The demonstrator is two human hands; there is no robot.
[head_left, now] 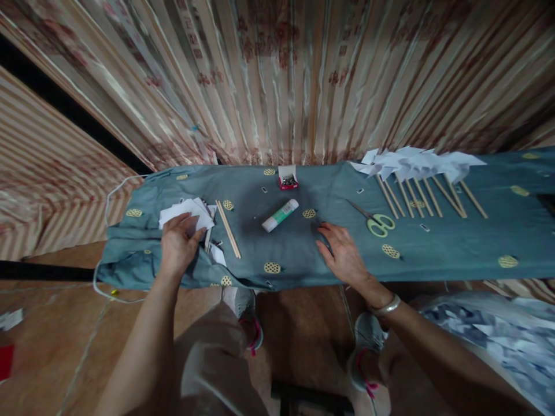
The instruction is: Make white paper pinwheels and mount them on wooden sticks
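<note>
My left hand (178, 245) is over a small stack of white paper pieces (199, 211) at the left end of the cloth, its fingers and thumb closed on the paper. How many sheets it grips is hidden. My right hand (342, 251) lies on the cloth with its fingers apart, holding nothing. Between the hands lies a glue stick (280, 216), white with a green label. Two thin wooden sticks (228, 230) lie just right of the paper stack. Scissors with green handles (376, 222) rest to the right of my right hand, slightly opened.
A small red-and-white box (288, 178) of metal bits stands open near the back edge. Several sticks with folded white paper tops (416, 164) lie in a row at right. A bag of paper pieces (511, 341) sits below right. Curtains (277, 75) hang behind the cloth-covered table (299, 260).
</note>
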